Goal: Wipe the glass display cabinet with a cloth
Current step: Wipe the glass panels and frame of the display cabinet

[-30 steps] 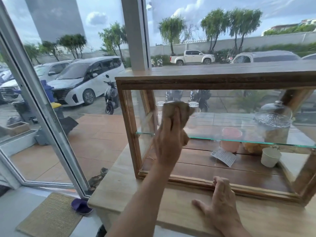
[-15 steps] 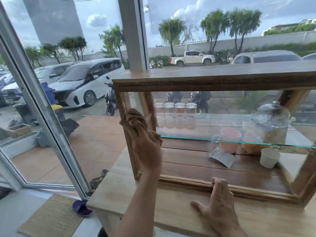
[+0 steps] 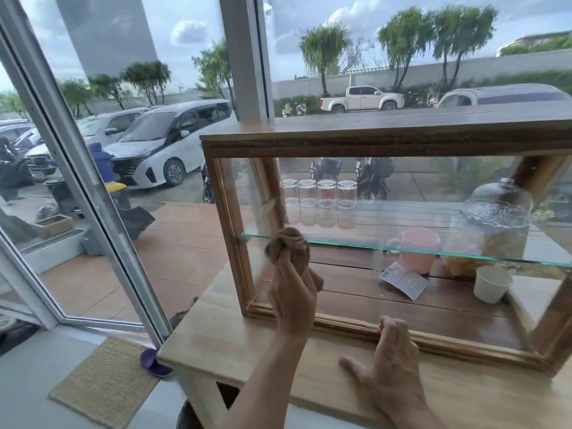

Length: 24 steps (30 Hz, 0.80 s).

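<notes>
A wood-framed glass display cabinet [image 3: 387, 140] stands on a light wooden counter [image 3: 216, 329]. My left hand [image 3: 292, 294] presses a bunched brown cloth [image 3: 286, 243] against the lower left of the front glass, near the left post. My right hand [image 3: 391, 357] rests flat on the counter, its fingers against the cabinet's bottom rail. Inside, several upturned glasses [image 3: 318, 207] and a domed jar [image 3: 495, 221] stand on the glass shelf [image 3: 433, 250]. A pink mug [image 3: 416, 250], a white cup [image 3: 492, 283] and a paper label [image 3: 404, 280] lie below.
Large windows [image 3: 123, 88] with white frames stand left and behind the cabinet, with parked cars outside. A woven mat [image 3: 105, 388] and a purple slipper [image 3: 153, 362] lie on the floor left of the counter.
My left hand with the cloth swept from the middle-left glass to the left post, then came down and slightly right to the lower left of the pane. My right hand stayed put.
</notes>
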### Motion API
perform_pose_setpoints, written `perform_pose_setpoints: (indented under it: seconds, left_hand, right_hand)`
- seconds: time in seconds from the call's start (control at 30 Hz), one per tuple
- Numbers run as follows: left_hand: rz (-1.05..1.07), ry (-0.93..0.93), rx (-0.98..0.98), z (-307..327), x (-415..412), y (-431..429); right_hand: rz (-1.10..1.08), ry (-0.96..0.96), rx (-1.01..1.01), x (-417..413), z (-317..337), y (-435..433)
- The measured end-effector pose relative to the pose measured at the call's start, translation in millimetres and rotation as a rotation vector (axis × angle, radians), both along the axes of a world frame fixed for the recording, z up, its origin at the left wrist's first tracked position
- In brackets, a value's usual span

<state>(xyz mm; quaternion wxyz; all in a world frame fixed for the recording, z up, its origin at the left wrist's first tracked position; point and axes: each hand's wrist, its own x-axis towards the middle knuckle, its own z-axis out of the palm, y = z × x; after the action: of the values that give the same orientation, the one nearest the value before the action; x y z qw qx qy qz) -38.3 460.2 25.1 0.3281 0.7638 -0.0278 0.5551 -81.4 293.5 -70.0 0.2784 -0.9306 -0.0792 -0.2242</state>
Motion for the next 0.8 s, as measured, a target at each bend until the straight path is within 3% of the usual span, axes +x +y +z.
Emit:
perform_pose_setpoints:
  seconds: [0.13, 0.2, 0.23, 0.33, 0.4, 0.43, 0.5, 0.57, 0.67, 0.73, 0.8]
  left_hand:
    - [0.129, -0.021, 0.015, 48.3, 25.2, 41.9]
    - [0.261, -0.03, 0.022, 48.2, 27.5, 56.8]
    - [0.223, -0.022, 0.09, 34.9, 22.3, 53.7]
    - [-0.105, 0.014, 0.56, -14.3, -0.1, 13.8]
    - [-0.235, -0.049, 0.881, -15.8, -1.0, -12.5]
    - [-0.255, -0.114, 0.935, -0.5, 4.6, -18.7]
    - [-0.235, -0.113, 0.82, 43.5, 18.4, -11.8]
    - [-0.227, 0.029, 0.541, 71.5, 37.8, 21.2]
    - [-0.227, 0.147, 0.372, 49.6, 35.0, 61.3]
    - [-0.308, 0.175, 0.536, 6.9, 18.0, 55.2]
    - [-0.379, 0.063, 0.894, -26.3, -0.7, 24.3]
  right_hand:
    - [-0.006, 0.003, -0.013, -0.6, -0.5, -1.1]
    - [-0.009, 0.027, -0.006, -1.4, 0.5, -1.3]
    - [-0.012, 0.03, -0.006, -2.2, 1.2, -1.1]
    - [-0.028, 0.059, -0.001, -5.4, 4.3, 1.5]
    - [-0.035, 0.058, 0.01, -5.9, 3.9, 1.8]
    - [-0.035, 0.06, 0.014, -6.4, 3.2, 1.7]
    - [-0.032, 0.054, 0.026, -6.7, 1.8, 1.7]
    - [-0.039, 0.035, 0.017, -4.2, -1.0, 2.0]
    - [-0.043, 0.035, 0.01, -2.0, -3.1, 2.5]
    - [-0.052, 0.032, 0.013, -2.5, -0.4, 3.7]
    - [-0.057, 0.035, 0.006, -3.3, 0.3, 3.8]
